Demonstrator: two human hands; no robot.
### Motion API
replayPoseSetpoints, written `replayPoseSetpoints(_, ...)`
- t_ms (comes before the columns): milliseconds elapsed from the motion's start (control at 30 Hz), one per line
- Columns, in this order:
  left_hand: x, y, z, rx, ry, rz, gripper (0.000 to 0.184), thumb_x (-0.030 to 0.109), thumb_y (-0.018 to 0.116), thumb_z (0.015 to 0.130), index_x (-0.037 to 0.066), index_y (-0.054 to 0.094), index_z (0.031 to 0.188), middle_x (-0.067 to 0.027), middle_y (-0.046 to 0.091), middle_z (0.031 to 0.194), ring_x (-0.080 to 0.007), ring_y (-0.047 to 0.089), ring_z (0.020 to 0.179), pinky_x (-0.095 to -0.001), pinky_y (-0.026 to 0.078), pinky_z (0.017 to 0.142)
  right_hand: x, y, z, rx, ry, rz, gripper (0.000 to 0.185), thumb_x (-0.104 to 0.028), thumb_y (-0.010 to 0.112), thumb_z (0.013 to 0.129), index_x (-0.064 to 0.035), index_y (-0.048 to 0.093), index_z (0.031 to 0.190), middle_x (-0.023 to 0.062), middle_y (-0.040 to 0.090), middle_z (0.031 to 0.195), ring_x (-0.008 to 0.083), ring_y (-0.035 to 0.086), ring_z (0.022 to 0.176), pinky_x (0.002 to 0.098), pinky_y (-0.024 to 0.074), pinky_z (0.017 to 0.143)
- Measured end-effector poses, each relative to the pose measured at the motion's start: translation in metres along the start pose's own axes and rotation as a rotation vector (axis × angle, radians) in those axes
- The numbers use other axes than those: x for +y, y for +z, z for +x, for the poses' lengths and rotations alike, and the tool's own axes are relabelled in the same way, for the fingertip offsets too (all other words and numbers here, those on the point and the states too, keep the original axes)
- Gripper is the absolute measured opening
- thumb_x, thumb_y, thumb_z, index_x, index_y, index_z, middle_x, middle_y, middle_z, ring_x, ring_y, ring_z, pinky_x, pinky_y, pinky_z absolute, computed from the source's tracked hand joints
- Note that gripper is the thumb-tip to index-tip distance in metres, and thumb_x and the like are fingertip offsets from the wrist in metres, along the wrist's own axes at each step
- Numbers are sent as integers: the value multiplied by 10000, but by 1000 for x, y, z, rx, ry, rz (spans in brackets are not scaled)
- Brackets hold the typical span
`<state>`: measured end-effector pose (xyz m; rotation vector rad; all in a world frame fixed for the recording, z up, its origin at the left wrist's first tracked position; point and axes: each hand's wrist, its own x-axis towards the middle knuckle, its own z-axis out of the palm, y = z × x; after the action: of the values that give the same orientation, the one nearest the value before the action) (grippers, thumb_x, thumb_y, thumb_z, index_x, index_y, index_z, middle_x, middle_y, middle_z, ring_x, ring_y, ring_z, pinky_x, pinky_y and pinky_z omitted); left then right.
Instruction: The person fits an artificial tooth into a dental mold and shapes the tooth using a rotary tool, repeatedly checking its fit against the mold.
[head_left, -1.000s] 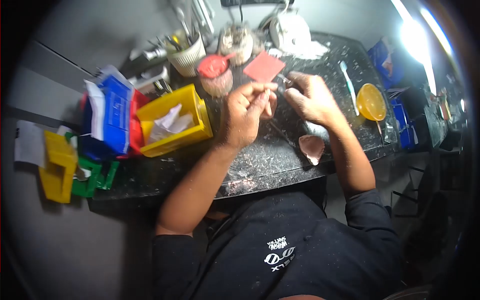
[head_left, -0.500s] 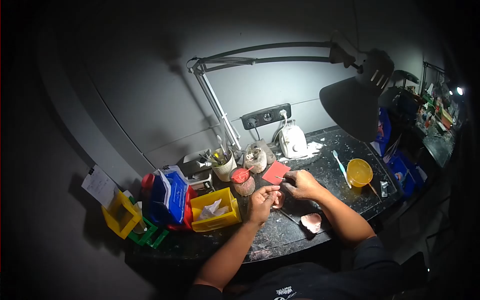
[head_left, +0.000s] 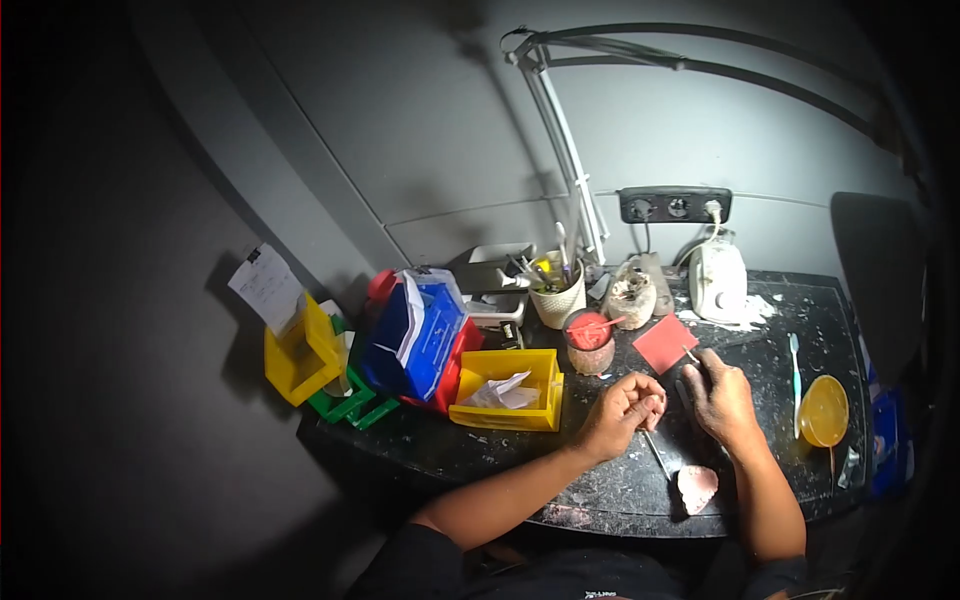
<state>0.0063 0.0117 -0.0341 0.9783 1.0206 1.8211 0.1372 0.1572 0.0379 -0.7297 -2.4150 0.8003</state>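
Observation:
My left hand (head_left: pixel 626 414) is closed, its fingers curled; whatever they may hold is hidden. A thin metal-looking rod (head_left: pixel 657 455) lies on the bench below it. My right hand (head_left: pixel 722 402) is closed on a slim hand tool (head_left: pixel 690 353), whose tip sticks out over the near right corner of a red wax sheet (head_left: pixel 662 342). To the left of the sheet stands a jar (head_left: pixel 590 355) with red material at its top and a stick across it. A pale pink dental cast (head_left: pixel 697 488) rests on the bench near the front edge, between my forearms.
A yellow bin (head_left: pixel 548 412) with crumpled paper, blue and red bins (head_left: pixel 420 335) and a tool cup (head_left: pixel 557 305) stand left. At the back is a white device (head_left: pixel 718 283) below a socket strip (head_left: pixel 676 206). A toothbrush (head_left: pixel 796 385) and yellow bowl (head_left: pixel 825 412) sit right.
My view has swung left, so the bench appears further right. My hands have moved apart. The pink piece seen at my left fingers before is no longer visible.

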Motion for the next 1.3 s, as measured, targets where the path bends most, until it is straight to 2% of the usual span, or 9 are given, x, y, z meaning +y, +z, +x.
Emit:
replayPoseSetpoints(67, -1, 0, 1, -3, 50, -46, 120, 83, 594, 1048, 5, 574, 1137, -61, 642, 949, -100, 584, 787, -251, 490, 709, 2, -2, 2, -76, 46, -11, 195, -217, 667, 975, -33, 638, 1032, 270, 676, 803, 482, 677, 798, 511, 523, 673)
replayPoseSetpoints(167, 3, -3, -1, 83, -10, 33, 166, 76, 632, 1026, -10, 603, 1165, -87, 705, 1047, -90, 644, 856, -233, 520, 740, 2, -3, 0, -13, -4, 1, 194, -211, 665, 978, -28, 632, 1033, 282, 671, 814, 493, 672, 816, 518, 522, 674)
replayPoseSetpoints(267, 13, -2, -3, 125, -66, 17, 213, 29, 633, 1014, -44, 610, 1212, -90, 709, 1062, -115, 672, 921, -262, 552, 818, 1, -4, -1, -34, 19, 17, 204, -209, 672, 972, -26, 630, 1051, 275, 681, 847, 485, 676, 839, 522, 528, 690)
replayPoseSetpoints(333, 19, -2, -4, 123, -47, 78, 244, 6, 592, 1032, -61, 577, 1267, -104, 702, 1041, -123, 659, 897, -274, 552, 809, 2, -3, -1, -41, -1, 40, 188, -184, 680, 969, -21, 626, 1044, 258, 684, 842, 472, 679, 837, 514, 527, 674)
replayPoseSetpoints(567, 37, 2, -9, 144, -61, 103, 251, 10, 567, 1045, -70, 590, 1282, -107, 680, 1079, -134, 645, 933, -293, 547, 865, 3, -2, -2, -54, 37, 67, 186, -168, 686, 968, -14, 640, 1063, 248, 688, 836, 464, 683, 827, 490, 534, 670)
replayPoseSetpoints(833, 42, 2, -10, 143, -67, 49, 260, 32, 596, 1035, -84, 595, 1267, -131, 688, 1094, -142, 654, 924, -287, 549, 854, 7, 0, 0, -64, 73, 15, 219, -198, 689, 968, -12, 648, 1077, 225, 709, 855, 435, 704, 830, 471, 547, 692)
replayPoseSetpoints(1033, 39, -1, -10, 132, -47, -37, 243, 10, 620, 1013, -76, 608, 1239, -180, 686, 1184, -165, 676, 970, -313, 579, 819, 15, 4, -1, -63, 56, -94, 242, -246, 679, 976, -27, 648, 1075, 224, 700, 824, 434, 699, 807, 489, 540, 689)
replayPoseSetpoints(1300, 37, -5, -7, 99, -29, -82, 240, 17, 629, 1010, -68, 606, 1233, -161, 700, 1133, -159, 671, 929, -304, 570, 815, 13, 3, -3, -54, 68, -44, 254, -267, 680, 973, -32, 654, 1064, 232, 702, 832, 435, 699, 812, 492, 539, 697)
